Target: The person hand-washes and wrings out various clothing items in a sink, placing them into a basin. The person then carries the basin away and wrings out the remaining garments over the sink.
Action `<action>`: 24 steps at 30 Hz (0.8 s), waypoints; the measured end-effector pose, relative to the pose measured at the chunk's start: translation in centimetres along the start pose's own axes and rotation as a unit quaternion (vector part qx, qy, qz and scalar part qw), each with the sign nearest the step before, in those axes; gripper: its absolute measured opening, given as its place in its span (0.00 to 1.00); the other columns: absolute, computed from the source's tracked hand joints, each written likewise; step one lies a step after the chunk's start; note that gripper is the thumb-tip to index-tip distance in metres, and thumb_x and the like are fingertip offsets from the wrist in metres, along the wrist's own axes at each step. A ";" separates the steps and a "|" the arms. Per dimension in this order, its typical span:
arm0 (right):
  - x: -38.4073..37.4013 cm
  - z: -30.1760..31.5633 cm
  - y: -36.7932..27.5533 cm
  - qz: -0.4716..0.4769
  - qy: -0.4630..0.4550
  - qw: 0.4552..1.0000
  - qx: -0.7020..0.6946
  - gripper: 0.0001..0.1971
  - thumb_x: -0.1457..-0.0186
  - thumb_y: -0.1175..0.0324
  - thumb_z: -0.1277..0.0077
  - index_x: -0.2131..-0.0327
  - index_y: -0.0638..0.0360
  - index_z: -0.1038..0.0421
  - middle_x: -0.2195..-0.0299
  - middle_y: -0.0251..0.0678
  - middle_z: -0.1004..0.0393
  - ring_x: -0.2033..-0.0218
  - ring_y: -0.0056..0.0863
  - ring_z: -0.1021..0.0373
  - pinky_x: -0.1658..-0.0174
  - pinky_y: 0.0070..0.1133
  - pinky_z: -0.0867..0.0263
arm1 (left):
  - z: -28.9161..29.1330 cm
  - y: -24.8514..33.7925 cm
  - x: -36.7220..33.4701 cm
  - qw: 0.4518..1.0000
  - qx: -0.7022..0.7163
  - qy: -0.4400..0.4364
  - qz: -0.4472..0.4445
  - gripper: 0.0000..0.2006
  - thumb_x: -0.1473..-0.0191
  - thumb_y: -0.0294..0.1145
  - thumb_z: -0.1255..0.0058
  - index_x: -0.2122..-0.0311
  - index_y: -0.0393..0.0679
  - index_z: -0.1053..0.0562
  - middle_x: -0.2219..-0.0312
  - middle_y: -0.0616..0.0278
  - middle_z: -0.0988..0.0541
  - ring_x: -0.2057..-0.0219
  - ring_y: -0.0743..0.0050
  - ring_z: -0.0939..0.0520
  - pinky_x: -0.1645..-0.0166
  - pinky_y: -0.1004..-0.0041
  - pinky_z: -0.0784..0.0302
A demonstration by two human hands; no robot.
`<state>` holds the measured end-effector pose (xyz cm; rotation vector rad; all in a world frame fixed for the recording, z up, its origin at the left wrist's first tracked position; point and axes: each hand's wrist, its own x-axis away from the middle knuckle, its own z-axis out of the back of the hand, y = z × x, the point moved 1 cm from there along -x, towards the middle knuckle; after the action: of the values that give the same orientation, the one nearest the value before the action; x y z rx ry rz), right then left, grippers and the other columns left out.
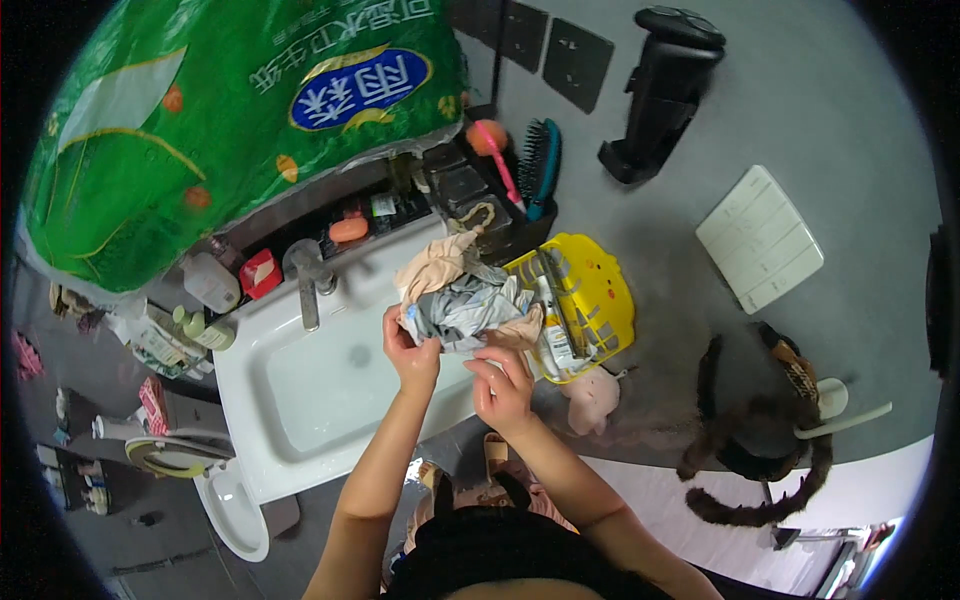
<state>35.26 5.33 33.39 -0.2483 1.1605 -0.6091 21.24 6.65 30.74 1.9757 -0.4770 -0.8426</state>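
Observation:
A crumpled bundle of clothes [465, 300], with peach, grey and white fabric, is held up over the right part of the white washbasin [270, 470]. My left hand [410, 352] is closed on the lower left of the bundle, thumb against the cloth. At its lower right edge, my right hand [503, 388] has bent fingers against the peach fabric; part of their grip is hidden. Just right of the bundle stands a yellow basket [618, 310] with tubes and small items in it. The tap [308, 285] rises at the basin's far side.
A big green plastic pack [230, 140] fills the far left. An orange soap bar [348, 230] and bottles [210, 285] line the basin's back. A brush [545, 165], black appliance [665, 95], white panel [760, 238], pink plush [593, 400] and dark furry headband [760, 440] are rightward.

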 end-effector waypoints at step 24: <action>11.6 -26.8 -11.9 -0.548 -0.325 0.413 -0.651 0.23 0.53 0.72 0.66 0.49 0.54 0.46 0.51 0.35 0.40 0.49 0.31 0.42 0.47 0.31 0.46 | 31.4 3.6 8.8 0.939 -0.225 0.215 0.148 0.25 0.63 0.22 0.49 0.54 0.40 0.37 0.57 0.58 0.37 0.57 0.71 0.32 0.53 0.75 0.37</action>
<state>10.10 -7.62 19.53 -2.5489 0.2357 -0.4289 4.65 -19.36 19.42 1.5466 -0.2797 -0.2772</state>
